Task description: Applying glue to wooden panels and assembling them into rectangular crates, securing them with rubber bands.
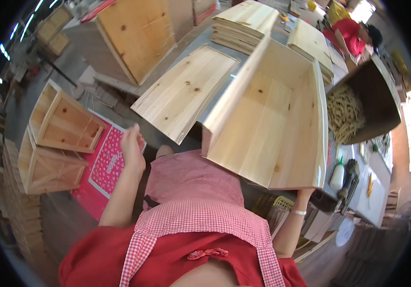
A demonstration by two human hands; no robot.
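Note:
A long, open-topped pine box (272, 124) lies in front of me at a slant, its near end past the table's edge. At its near right corner, my right hand (305, 195) grips the box from below, the fingers mostly hidden behind the wood. My left hand (131, 148) is lifted off to the left, away from the box; nothing shows in it and its fingers are stretched out. Between that hand and the box, a flat pine panel (185, 90) rests on the table with its near end overhanging.
Stacks of pine panels (241, 36) stand at the back. On the right are a carton (373, 107) of pale strips, a glue bottle (338, 175) and a dark power tool (350, 178). Wooden boxes (71, 124) sit at left by a pink mat (105, 167). A person in red (351, 38) works at far right.

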